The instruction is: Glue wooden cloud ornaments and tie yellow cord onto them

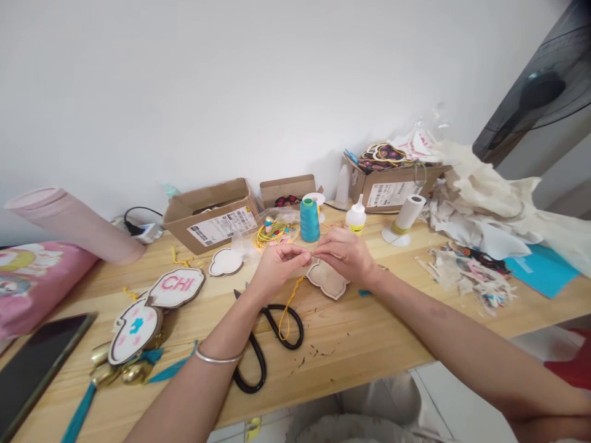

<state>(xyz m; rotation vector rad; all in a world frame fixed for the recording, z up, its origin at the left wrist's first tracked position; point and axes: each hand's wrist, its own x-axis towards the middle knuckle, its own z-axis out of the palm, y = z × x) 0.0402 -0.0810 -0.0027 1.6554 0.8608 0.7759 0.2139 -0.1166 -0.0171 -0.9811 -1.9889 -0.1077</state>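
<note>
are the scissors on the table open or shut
Open: the scissors lie with their handles spread apart and the two blade tips separated.

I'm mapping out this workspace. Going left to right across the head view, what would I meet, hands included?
Pink cylinder → patch lettered "CHI" → left hand → right hand → white roll → blue sheet.

- "CHI" in pink capital letters across a white patch [172, 288] with a dark edge.
- Printed labels with barcodes on the left cardboard box [188, 237] and right cardboard box [362, 189]; their print is too small to read.
- Lettering on the pink pouch [41, 286], too blurred to read.
</note>
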